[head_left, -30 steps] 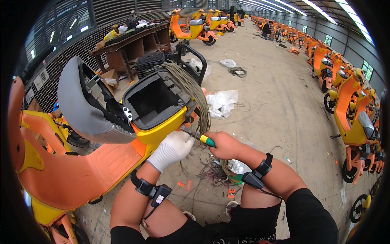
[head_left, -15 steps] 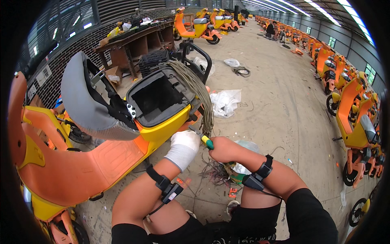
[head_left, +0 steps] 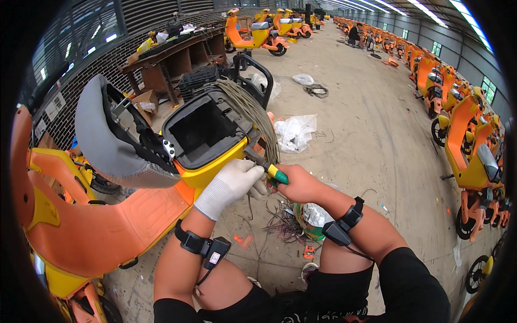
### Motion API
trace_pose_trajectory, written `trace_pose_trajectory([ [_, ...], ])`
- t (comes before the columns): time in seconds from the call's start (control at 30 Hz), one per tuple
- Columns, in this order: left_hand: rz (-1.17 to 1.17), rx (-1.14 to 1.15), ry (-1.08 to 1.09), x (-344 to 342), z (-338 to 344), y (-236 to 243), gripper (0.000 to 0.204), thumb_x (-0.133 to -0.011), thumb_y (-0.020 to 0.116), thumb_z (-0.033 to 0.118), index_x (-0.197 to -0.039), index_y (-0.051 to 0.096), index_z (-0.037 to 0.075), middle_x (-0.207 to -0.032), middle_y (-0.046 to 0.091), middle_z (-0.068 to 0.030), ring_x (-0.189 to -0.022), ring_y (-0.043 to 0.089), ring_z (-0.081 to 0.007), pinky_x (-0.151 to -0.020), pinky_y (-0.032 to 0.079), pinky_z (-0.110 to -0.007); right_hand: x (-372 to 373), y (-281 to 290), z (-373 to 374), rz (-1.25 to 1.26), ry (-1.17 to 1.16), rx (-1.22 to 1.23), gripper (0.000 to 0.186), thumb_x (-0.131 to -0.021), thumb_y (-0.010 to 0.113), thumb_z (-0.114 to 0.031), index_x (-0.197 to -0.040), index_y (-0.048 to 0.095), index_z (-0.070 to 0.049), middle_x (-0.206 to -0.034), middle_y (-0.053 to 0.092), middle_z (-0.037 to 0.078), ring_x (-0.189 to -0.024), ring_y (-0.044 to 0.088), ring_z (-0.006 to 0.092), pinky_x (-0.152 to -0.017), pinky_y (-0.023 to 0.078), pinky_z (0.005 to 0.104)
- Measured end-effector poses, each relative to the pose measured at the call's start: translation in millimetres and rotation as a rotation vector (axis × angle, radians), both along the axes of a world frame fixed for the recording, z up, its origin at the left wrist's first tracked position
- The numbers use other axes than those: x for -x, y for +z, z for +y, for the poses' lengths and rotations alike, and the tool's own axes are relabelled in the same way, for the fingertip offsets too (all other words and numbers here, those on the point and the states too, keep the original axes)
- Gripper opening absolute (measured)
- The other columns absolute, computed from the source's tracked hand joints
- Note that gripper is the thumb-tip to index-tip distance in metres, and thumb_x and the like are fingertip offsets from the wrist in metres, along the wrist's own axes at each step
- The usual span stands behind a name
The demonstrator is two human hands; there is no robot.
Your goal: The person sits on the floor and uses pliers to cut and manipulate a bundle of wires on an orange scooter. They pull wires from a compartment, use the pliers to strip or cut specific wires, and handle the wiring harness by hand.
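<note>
A hand tool point(head_left: 276, 173) with a yellow and green handle is gripped in the bare right hand point(head_left: 293, 182), whose fingers are wrapped closely around the handle's end. The tool's grey metal part is pointed up and to the left of that grip, toward the rear side of a yellow and orange scooter point(head_left: 207, 175). Just left of the grip, the left hand point(head_left: 234, 182), covered by a white knitted glove, is held with fingers bent beside the tool and close to the scooter's body; whether anything is pinched in those fingers cannot be told, as their tips are partly hidden.

Above and to the left of the grip, the scooter's storage compartment point(head_left: 183, 158) is seen uncovered, its dark interior exposed, with the grey seat point(head_left: 110, 142) tipped up beside it. Directly above the grip, a bundle of grey-green strands point(head_left: 253, 113) is draped over the scooter's rear and hangs down close to the tool. Below the grip, a green container point(head_left: 312, 232) with silvery material in it is placed on the floor, with thin dark scraps point(head_left: 280, 229) scattered just left of it. Beyond the grip, a crumpled clear plastic bag point(head_left: 297, 133) is lying on the floor. Far to the right, similar scooters point(head_left: 466, 156) are lined up in a long row.
</note>
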State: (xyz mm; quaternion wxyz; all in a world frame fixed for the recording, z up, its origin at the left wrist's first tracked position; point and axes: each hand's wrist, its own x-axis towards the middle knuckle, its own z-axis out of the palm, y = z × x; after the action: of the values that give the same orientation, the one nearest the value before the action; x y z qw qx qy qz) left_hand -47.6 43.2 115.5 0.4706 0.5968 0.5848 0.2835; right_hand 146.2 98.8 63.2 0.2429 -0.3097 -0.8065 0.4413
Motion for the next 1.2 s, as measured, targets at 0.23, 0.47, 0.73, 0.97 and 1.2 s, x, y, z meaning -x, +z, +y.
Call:
trace_pose_trajectory([
  [0.23, -0.964, 0.174, -0.234, 0.7, -17.0, -15.8, 0.051, -0.102, 0.033, 0.034, -0.115, 0.057, -0.008, -0.079, 0.068, -0.0134, -0.066, 0.066, -0.0293, -0.064, 0.053, -0.038, -1.1, 5.1, 1.3, 0.107, 0.081, -0.218, 0.029, -0.074, 0.056, -0.001, -0.103, 0.059, -0.003, -0.083, 0.065, 0.018, -0.079, 0.064, 0.0377, -0.072, 0.050, 0.0393],
  [0.47, -1.274, 0.308, -0.395, -10.3, -22.8, -16.9, 0.060, -0.101, 0.022, 0.037, -0.125, 0.052, -0.009, -0.080, 0.067, -0.0154, -0.064, 0.064, -0.0343, -0.072, 0.049, -0.053, 4.9, -2.0, -0.4, 0.250, 0.173, -0.202, 0.036, -0.074, 0.055, 0.000, -0.109, 0.057, -0.004, -0.091, 0.065, 0.017, -0.086, 0.064, 0.0351, -0.077, 0.050, 0.0385],
  [0.73, -1.251, 0.271, -0.229, -17.7, -31.4, -8.2, 0.059, -0.100, 0.026, 0.038, -0.118, 0.056, -0.009, -0.075, 0.067, -0.0141, -0.062, 0.063, -0.0358, -0.068, 0.051, -0.051, 10.7, -11.5, -10.0, 0.387, 0.226, -0.011, 0.036, -0.076, 0.053, 0.002, -0.111, 0.058, -0.003, -0.097, 0.065, 0.010, -0.092, 0.062, 0.0194, -0.083, 0.049, 0.0340],
  [0.97, -0.754, 0.102, -0.126, -9.5, -31.9, 8.3, 0.047, -0.099, 0.040, 0.030, -0.105, 0.058, -0.012, -0.077, 0.067, -0.0204, -0.067, 0.068, -0.0319, -0.064, 0.057, -0.037, 5.4, -5.2, -0.6, 0.246, 0.184, -0.113, 0.027, -0.076, 0.053, -0.001, -0.103, 0.056, -0.002, -0.084, 0.062, 0.009, -0.080, 0.060, 0.0181, -0.077, 0.048, 0.0317],
  [1.2, -0.227, 0.000, -0.045, 3.9, -24.0, 1.1, 0.043, -0.098, 0.044, 0.027, -0.103, 0.059, -0.013, -0.081, 0.069, -0.0214, -0.067, 0.069, -0.0284, -0.064, 0.056, -0.032, 2.0, 0.7, 2.1, 0.037, 0.153, -0.182, 0.031, -0.073, 0.054, -0.001, -0.104, 0.058, -0.002, -0.086, 0.066, 0.018, -0.082, 0.065, 0.0350, -0.075, 0.050, 0.0418],
])
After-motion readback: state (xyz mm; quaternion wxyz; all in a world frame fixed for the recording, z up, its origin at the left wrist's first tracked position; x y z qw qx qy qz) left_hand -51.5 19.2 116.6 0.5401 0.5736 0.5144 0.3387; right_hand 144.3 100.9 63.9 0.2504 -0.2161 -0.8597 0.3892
